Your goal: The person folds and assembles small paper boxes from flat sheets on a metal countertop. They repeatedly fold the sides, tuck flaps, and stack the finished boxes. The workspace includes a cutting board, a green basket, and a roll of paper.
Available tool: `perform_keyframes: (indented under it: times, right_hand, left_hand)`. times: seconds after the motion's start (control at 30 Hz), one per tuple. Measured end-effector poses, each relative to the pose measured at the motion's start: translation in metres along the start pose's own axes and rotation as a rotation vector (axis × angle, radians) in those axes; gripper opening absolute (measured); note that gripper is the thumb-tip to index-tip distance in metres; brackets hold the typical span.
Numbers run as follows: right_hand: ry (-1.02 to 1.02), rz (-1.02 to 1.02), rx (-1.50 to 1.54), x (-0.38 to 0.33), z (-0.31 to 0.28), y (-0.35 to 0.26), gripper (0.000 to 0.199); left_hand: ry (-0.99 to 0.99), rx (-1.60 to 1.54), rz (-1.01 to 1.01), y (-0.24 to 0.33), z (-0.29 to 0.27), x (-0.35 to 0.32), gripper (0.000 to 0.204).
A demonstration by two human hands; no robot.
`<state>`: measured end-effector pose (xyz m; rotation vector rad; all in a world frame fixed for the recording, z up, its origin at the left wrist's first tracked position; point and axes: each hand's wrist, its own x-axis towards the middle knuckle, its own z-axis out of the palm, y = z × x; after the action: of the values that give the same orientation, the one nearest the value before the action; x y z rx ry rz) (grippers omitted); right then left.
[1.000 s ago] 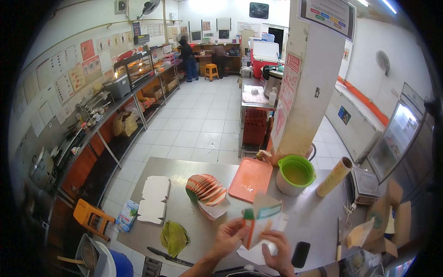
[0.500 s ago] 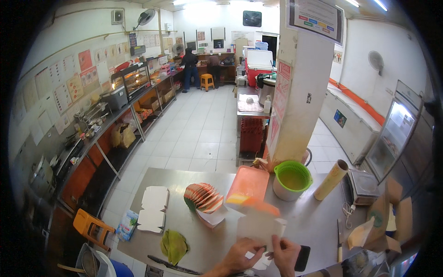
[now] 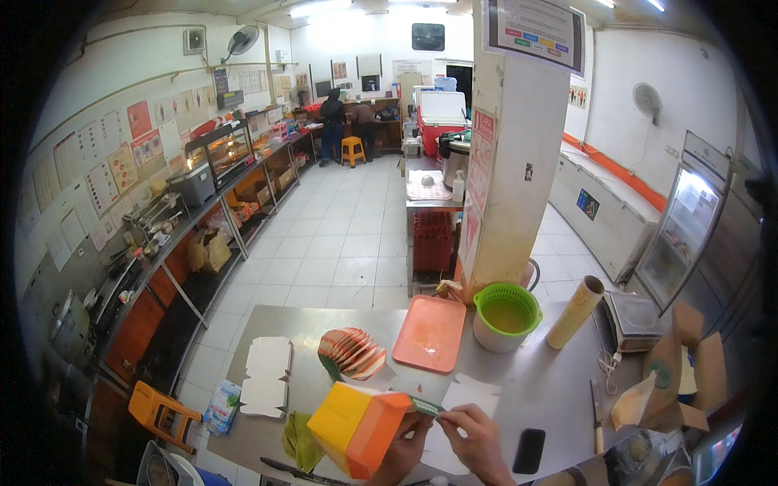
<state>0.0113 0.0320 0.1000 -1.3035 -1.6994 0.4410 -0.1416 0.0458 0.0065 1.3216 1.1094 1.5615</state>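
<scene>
Where a carton (image 3: 353, 428) overlaps, the left hand (image 3: 407, 444) hides.

Carton (image 3: 356, 425) left of phone (image 3: 529, 451)

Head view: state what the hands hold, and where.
A yellow-and-orange carton: the right hand pinches its green strip; the left hand is at that end, its grip partly hidden.

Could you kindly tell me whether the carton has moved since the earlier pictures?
Yes: the carton moved left relative to the pink tray, partly hiding the cloth.
</scene>
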Motion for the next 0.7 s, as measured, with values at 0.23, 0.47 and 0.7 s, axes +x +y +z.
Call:
perform_keyframes:
  times: [0.23,0.47,0.7]
  right_hand:
    - [0.003,-0.031,0.057,0.004,0.005,-0.003,0.016]
    - [0.058,-0.147,0.037,0.002,0.016,-0.001,0.020]
    - [0.081,-0.195,0.021,0.001,0.019,0.002,0.020]
  left_hand:
    - [-0.179,-0.104,-0.122,0.007,-0.012,0.008,0.019]
    - [-0.202,-0.137,-0.188,0.013,-0.015,0.008,0.018]
    - [-0.245,-0.073,-0.194,0.018,-0.024,0.012,0.017]
